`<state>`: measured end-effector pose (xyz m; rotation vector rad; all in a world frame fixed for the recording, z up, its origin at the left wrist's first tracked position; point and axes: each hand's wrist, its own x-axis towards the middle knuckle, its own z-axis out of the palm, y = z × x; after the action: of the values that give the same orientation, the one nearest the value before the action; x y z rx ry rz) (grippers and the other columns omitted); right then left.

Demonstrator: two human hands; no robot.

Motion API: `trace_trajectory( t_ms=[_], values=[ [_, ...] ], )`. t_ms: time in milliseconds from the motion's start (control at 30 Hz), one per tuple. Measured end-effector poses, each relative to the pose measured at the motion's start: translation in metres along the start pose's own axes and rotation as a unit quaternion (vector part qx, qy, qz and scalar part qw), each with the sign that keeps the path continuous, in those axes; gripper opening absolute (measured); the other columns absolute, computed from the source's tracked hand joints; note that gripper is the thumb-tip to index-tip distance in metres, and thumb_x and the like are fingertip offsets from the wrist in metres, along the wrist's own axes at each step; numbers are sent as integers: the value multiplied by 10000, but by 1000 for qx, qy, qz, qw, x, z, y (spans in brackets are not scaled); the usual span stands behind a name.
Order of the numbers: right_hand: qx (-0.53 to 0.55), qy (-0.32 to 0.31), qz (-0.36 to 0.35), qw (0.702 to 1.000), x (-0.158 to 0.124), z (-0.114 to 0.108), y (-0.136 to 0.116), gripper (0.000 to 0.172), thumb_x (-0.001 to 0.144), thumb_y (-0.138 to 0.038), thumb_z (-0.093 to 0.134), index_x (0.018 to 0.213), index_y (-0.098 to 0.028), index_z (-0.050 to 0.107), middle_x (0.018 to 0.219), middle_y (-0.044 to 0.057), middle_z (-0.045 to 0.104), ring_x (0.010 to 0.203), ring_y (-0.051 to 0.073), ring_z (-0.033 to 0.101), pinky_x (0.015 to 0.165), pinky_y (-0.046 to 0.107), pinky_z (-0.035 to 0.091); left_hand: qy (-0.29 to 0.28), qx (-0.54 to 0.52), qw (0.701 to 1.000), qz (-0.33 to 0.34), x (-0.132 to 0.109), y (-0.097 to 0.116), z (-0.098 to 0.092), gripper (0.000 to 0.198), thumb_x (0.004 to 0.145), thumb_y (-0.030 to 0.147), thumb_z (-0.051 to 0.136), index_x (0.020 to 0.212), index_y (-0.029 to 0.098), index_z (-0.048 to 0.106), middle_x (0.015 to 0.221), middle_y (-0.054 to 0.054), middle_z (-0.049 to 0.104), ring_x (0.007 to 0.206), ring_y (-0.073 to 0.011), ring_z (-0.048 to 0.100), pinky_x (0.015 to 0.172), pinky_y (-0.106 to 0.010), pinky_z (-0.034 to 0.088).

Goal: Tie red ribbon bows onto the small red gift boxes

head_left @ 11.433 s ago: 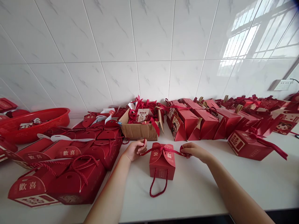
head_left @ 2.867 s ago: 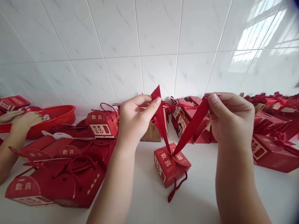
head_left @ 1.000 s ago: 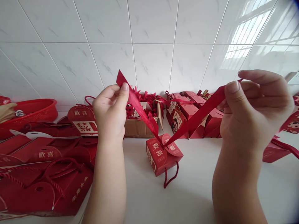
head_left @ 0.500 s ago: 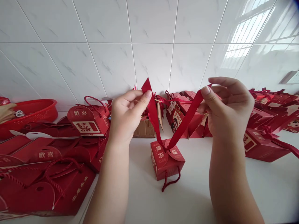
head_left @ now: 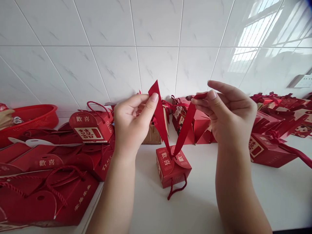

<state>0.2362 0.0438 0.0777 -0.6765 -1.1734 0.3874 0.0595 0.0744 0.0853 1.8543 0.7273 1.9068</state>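
Note:
A small red gift box (head_left: 173,169) with gold lettering stands on the white table between my forearms, its twisted cord handle hanging down the near side. From its top a red ribbon (head_left: 185,131) rises in a V. My left hand (head_left: 133,125) pinches one end between thumb and forefinger, the tip sticking up past the thumb. The other end is held by my right hand (head_left: 231,113) between thumb and fingers, with the forefinger raised off it. Both hands are above the box, apart from each other.
Red boxes (head_left: 46,195) are piled on the left, with one closed box (head_left: 91,126) on top. Behind them a hand (head_left: 6,119) reaches at a red plastic basket (head_left: 50,113). Ribboned boxes (head_left: 273,149) stand on the right, and more line the tiled wall (head_left: 156,22).
My right hand has moved a little left and in towards the left hand, and its end of the ribbon now folds over at the fingers. The left hand still holds its end.

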Motion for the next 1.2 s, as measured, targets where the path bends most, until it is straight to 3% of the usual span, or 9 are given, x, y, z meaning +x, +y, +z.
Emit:
trace_trajectory(
  t_ms=[167,333,533,633,800,1000,1200],
  values=[
    [45,-14,12,999,1,1,0,179,862,-343,585,1003,-255,653,781,-8,702,810,184,717,751,351,604,-3,7,1000,2,0,2,-2,270,812,382,632,596,220,618,542,26,452,520,-109,431,508,-274,344],
    [78,-62,19,995,3,-2,5,253,860,-397,574,1071,-266,620,934,30,715,963,223,688,835,390,582,-1,12,1000,17,0,1,-2,256,820,361,624,610,213,622,563,28,477,530,-101,430,506,-261,352],
    [142,-141,35,979,3,-5,0,353,890,-445,489,1178,-257,567,1159,52,664,1220,234,537,1022,391,471,5,39,999,25,0,-1,-1,211,824,327,618,654,201,624,557,39,464,537,-88,442,505,-231,369],
    [119,-179,44,976,4,-6,-2,379,914,-469,404,1200,-276,559,1238,29,625,1294,227,456,1060,408,428,-2,49,998,26,0,-1,-2,229,832,329,605,645,197,609,555,36,453,535,-87,431,508,-227,366],
    [41,-210,40,976,5,-11,-3,508,928,-552,239,1259,-297,528,1338,-12,552,1344,225,377,1013,441,442,-1,48,999,22,0,-1,-2,244,829,331,606,627,195,594,548,36,425,528,-89,412,502,-231,354],
    [-64,-214,36,974,8,-13,-5,698,821,-742,146,1269,-346,505,1391,-42,486,1321,259,387,819,460,475,-4,45,999,27,1,-1,-3,229,829,330,608,644,195,612,552,33,443,535,-93,429,510,-235,358],
    [-34,-222,20,974,10,-15,-1,648,867,-679,140,1240,-318,528,1354,-39,522,1318,235,393,840,488,448,-8,52,998,22,0,2,-3,267,827,348,607,612,193,581,534,37,389,515,-92,391,502,-245,327]
  ],
)
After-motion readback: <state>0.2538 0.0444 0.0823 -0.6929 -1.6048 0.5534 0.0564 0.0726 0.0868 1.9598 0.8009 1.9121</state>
